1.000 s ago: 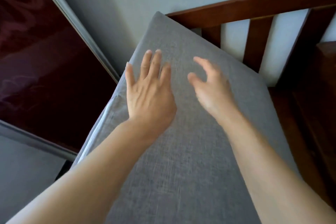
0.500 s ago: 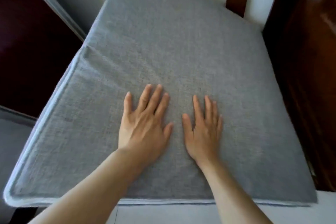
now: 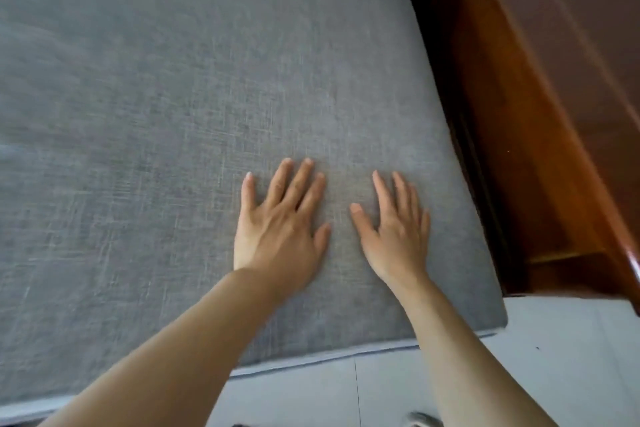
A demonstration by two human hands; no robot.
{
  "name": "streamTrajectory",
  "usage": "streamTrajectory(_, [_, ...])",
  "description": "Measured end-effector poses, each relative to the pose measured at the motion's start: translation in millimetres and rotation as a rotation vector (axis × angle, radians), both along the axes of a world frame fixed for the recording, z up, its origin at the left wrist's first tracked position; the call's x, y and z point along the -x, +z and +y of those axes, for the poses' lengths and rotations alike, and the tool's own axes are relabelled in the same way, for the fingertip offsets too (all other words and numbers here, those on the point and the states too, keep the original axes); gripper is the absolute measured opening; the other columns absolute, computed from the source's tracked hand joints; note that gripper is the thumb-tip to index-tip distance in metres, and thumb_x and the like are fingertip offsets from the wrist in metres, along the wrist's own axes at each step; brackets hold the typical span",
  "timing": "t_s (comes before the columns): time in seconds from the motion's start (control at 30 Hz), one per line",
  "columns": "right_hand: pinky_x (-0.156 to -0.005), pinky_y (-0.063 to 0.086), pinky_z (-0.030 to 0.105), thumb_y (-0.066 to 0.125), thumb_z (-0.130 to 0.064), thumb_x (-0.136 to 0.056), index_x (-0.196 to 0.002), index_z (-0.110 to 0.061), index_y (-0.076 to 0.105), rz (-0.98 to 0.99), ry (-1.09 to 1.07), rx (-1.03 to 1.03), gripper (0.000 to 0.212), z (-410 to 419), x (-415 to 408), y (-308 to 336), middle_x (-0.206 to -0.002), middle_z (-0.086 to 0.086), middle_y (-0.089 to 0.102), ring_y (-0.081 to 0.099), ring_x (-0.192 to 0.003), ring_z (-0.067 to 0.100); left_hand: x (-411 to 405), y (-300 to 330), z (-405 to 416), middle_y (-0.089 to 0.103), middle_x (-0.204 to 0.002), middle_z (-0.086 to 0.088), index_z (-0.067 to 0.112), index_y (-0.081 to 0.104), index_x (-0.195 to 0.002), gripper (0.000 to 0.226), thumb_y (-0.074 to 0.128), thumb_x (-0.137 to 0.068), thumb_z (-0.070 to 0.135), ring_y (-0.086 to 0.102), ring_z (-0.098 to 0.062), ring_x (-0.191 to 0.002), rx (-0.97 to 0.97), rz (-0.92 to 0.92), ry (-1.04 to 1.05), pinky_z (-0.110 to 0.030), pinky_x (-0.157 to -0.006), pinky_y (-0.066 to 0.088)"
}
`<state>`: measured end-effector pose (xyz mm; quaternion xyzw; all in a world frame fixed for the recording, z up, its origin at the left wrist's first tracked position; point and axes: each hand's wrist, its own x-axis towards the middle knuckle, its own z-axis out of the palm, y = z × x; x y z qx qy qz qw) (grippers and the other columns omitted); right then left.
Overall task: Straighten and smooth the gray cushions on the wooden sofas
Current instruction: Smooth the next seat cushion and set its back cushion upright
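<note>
Because the flat gray woven-fabric seat cushion (image 3: 207,114) lies under our palms and stretches mostly away and to our left, we judge the smoothing stroke has most room that way. Our left hand (image 3: 277,229) and right hand (image 3: 394,236) press flat on it, fingers straight, gripping nothing, near its front right corner. The right hand sits nearer the dark glossy wooden sofa arm (image 3: 540,135); pale floor tiles (image 3: 571,357) lie beyond the front edge.

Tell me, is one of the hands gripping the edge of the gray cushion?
No, the left hand and right hand both lie flat on top of the cushion.
</note>
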<state>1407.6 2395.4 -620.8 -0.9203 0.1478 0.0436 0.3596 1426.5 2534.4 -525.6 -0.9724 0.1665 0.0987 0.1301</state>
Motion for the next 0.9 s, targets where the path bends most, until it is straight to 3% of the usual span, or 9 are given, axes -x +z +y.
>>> streamTrajectory(0.1, [-0.118, -0.001, 0.047, 0.036, -0.054, -0.096, -0.152, -0.033, 0.017, -0.035, 0.021, -0.037, 0.062, -21.0, 9.9, 5.0, -0.161, -0.008, 0.004, -0.004, -0.147, 0.013, -5.1, 12.4, -4.2, -0.020, -0.158, 0.007, 0.029, -0.011, -0.151, 0.064, 0.014, -0.097, 0.054, -0.022, -0.016, -0.144, -0.016, 0.032, 0.003, -0.051, -0.111, -0.016])
streamTrajectory(0.27, [-0.115, 0.002, 0.056, 0.030, -0.058, -0.096, -0.151, -0.040, 0.001, 0.280, 0.031, -0.035, 0.065, -38.1, 41.8, 15.8, -0.160, -0.004, -0.013, -0.015, -0.146, 0.018, 10.1, 24.6, -5.7, -0.019, -0.158, 0.004, 0.029, -0.005, -0.152, 0.065, 0.024, -0.098, 0.052, -0.019, -0.019, -0.145, -0.037, 0.136, 0.036, -0.052, -0.114, -0.008])
streamTrajectory(0.43, [-0.116, 0.007, 0.056, 0.040, -0.059, -0.094, -0.149, -0.044, -0.005, 0.420, 0.161, -0.089, 0.073, -24.4, 47.6, 52.9, -0.159, 0.003, -0.019, -0.017, -0.146, 0.025, 19.0, 44.8, 1.1, -0.017, -0.159, 0.003, 0.029, 0.001, -0.152, 0.069, 0.038, -0.097, 0.046, -0.016, -0.019, -0.146, -0.032, 0.177, 0.113, -0.054, -0.115, -0.003])
streamTrajectory(0.63, [-0.118, 0.009, 0.050, 0.052, -0.059, -0.088, -0.148, -0.046, -0.007, 0.392, 0.383, -0.107, 0.085, 34.4, 36.2, 104.6, -0.157, 0.006, -0.025, -0.020, -0.145, 0.027, 26.6, 84.7, 41.2, -0.014, -0.159, 0.002, 0.026, 0.007, -0.150, 0.070, 0.048, -0.094, 0.033, -0.013, -0.018, -0.146, -0.006, 0.139, 0.265, -0.054, -0.114, 0.003])
streamTrajectory(0.9, [-0.118, 0.008, 0.048, 0.059, -0.060, -0.083, -0.148, -0.048, -0.007, 0.305, 0.559, -0.065, 0.093, 124.5, 36.7, 165.7, -0.157, 0.007, -0.025, -0.020, -0.145, 0.028, 42.8, 134.9, 125.2, -0.013, -0.159, 0.001, 0.027, 0.011, -0.150, 0.071, 0.050, -0.092, 0.038, -0.012, -0.018, -0.146, 0.023, 0.034, 0.350, -0.051, -0.114, 0.004])
